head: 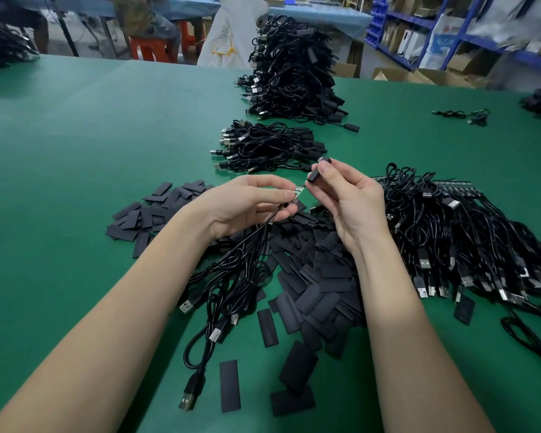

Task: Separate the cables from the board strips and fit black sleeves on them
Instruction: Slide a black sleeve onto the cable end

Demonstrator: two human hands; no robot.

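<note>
Cables made up nearly everything on the green table point(75, 151), and the piles suggested how much was done. The tall far stack point(289, 67) and the smaller bundle point(263, 146) nearer in looked finished, each cable apparently ending in a dark sleeved tip, though that is a judgement from a distance. On the right lay a big heap point(450, 232) whose cables appeared still attached to board strips point(450, 184) along its far edge, so a large share of the work seemed to remain. Loose black sleeves point(319, 276) were spread thickly under and between the forearms, with more lying flat to the left. A few cables point(231, 276) trailed from the left hand down toward the near edge, plugs lying on the table.

The left hand point(247, 204) pinched one cable's end, its small green board point(299, 190) poking out past the fingertips. The right hand point(350, 198) gripped a single sleeve point(317, 170) between thumb and fingers, its lower end just beside the board and not yet over it. That cable was separated but unsleeved.
</note>
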